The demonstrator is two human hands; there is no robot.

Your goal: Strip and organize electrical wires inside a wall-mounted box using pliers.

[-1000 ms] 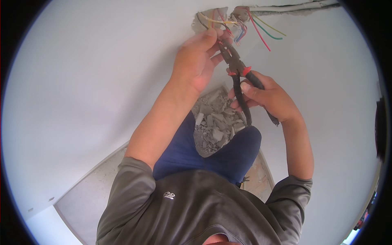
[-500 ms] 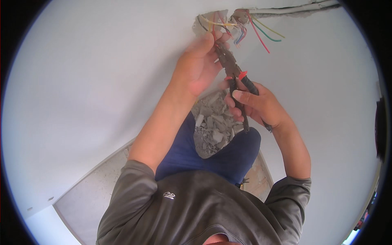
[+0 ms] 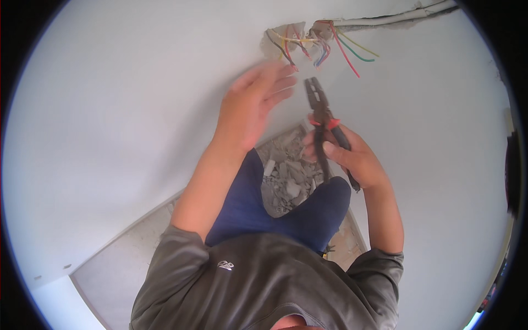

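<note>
Landmark: the rough grey recess (image 3: 285, 41) cut in the white wall (image 3: 137, 99).

Pliers (image 3: 318, 102): below the recess and a little to its right, nose tilted up toward it, well clear of the wire ends. Dark steel head, red collars, black handles standing apart.

Right hand (image 3: 356, 159): below and right of the recess, closed around the handles; thumb across the front, fingers behind.

Left hand (image 3: 248, 99): just below the recess and to its left. Loosely opened, fingers extended, motion-blurred. Fingertips near the bared end of a dark wire (image 3: 280, 48) hanging from the recess; cannot tell whether they touch it.

Other conductors: yellow and red ones also in the recess. Just right of it, a smaller hole (image 3: 322, 30) with a bunch of thin coloured wires (image 3: 324, 54) below. Farther right of the recess, three longer loose ones: red wire (image 3: 346, 55), green wire (image 3: 356, 54), yellow-green wire (image 3: 360, 47). Pale conduit (image 3: 396, 17) in a rough channel leads away to the recess's upper right.

Well below the recess: grey rubble (image 3: 289, 184) between the person's knees, in blue trousers (image 3: 308, 217); closer to the camera wearer, a dark short-sleeved shirt (image 3: 264, 275).
</note>
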